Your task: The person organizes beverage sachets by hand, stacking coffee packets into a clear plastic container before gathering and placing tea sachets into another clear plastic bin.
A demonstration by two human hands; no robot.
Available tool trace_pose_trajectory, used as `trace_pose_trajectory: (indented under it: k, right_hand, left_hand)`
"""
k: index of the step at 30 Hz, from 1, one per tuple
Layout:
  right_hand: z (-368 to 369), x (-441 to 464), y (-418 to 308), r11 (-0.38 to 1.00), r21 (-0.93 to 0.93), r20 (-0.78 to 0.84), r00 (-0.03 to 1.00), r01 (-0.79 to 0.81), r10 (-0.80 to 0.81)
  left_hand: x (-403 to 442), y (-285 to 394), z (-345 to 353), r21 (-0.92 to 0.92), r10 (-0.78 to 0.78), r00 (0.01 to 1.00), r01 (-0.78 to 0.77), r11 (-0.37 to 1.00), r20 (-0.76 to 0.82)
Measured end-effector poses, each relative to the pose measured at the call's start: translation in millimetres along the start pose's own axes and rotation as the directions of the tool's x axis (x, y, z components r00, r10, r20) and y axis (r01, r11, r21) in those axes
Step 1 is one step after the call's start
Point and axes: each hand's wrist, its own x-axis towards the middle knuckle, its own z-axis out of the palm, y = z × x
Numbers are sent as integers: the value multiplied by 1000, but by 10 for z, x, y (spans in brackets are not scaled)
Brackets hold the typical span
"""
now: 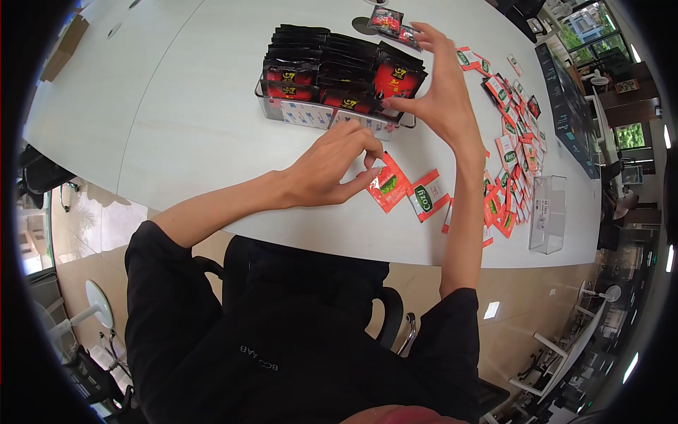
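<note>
Head view. My right hand is spread wide around the right end of a wire-rimmed container, thumb low at the front of the end G7 sachet, fingers extended beyond the container; whether the thumb presses on it I cannot confirm. My left hand is curled, thumb and forefinger at the upper edge of a red sachet with a green picture lying on the white table; whether they pinch it I cannot tell.

Step in hand, in my judgement: sorting sachets by kind, with the black G7 sachets standing in packed rows inside the container. The next move calls for a firm fingertip hold on the red sachet's edge, and a steady right hand so the rows do not lean out.

Legible markings: "G7" in yellow on the front sachets, with "3in1" apparently below it on the end one; "Cozy" on green on the Cozy sachet beside the red one, and on several in the sachet pile to the right. The label on the clear plastic box and the blue print on the container's white strip are too small to read.
</note>
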Motion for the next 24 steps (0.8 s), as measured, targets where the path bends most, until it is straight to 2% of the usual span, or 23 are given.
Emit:
trace_pose_trajectory:
  k: [2, 3, 5, 6, 10, 12, 13, 15, 16, 18, 19, 21, 22, 24]
  right_hand:
    - [44, 65, -20, 996, 16, 328, 942, -84, 74]
    - [86, 76, -49, 997, 19, 327, 943, -78, 68]
    - [185, 75, -128, 957, -270, 313, 950, 104, -15]
    - [201, 92, -171, 929, -357, 318, 948, 100, 20]
    - [211, 46, -130, 926, -340, 223, 970, 166, -92]
    - [143, 56, -110, 998, -37, 229, 972, 58, -48]
    - [111, 77, -77, 997, -40, 226, 973, 58, -47]
    - [38, 145, 34, 969, 247, 249, 966, 2, -66]
    - [-7, 177, 123, 971, 240, 248, 967, 3, -64]
    - [-70, 234, 369, 872, 443, 202, 971, -211, 132]
    - [-8, 248, 585, 875, 437, 200, 971, -209, 132]
    - [284, 147, 1113, 727, 583, 37, 906, -362, 422]
    - [467, 20, 1280, 732, 582, 26, 908, -354, 418]
    - [778, -81, 1366, 826, 403, -38, 894, -395, 446]
  left_hand:
    - [1, -5, -10, 16, -3, 1000, 3, 1000, 1]
    - [4, -1, -7, -1, -9, 1000, 9, 1000, -1]
    - [11, 7, -9, -13, -14, 1000, 14, 1000, -5]
    - [15, 8, -12, 1, -9, 1000, 9, 1000, -2]
    - [1, -2, -16, 1, -10, 1000, 10, 1000, 10]
    - [3, 8, -25, 6, -17, 1000, 17, 1000, 18]
    - [7, 14, -29, 8, -24, 999, 24, 1000, 28]
    - [11, 21, -33, 9, -24, 999, 24, 1000, 29]
    - [11, 20, -33, 12, -30, 999, 30, 999, 28]
    - [3, 8, -18, 5, -24, 1000, 24, 1000, 20]
    - [3, 2, -12, 3, -21, 1000, 21, 1000, 17]
    - [3, 9, -9, 6, -15, 1000, 15, 1000, 12]
    - [12, 12, -11, 13, -15, 1000, 15, 1000, 11]
    - [28, 27, -22, 20, -13, 1000, 13, 1000, 11]
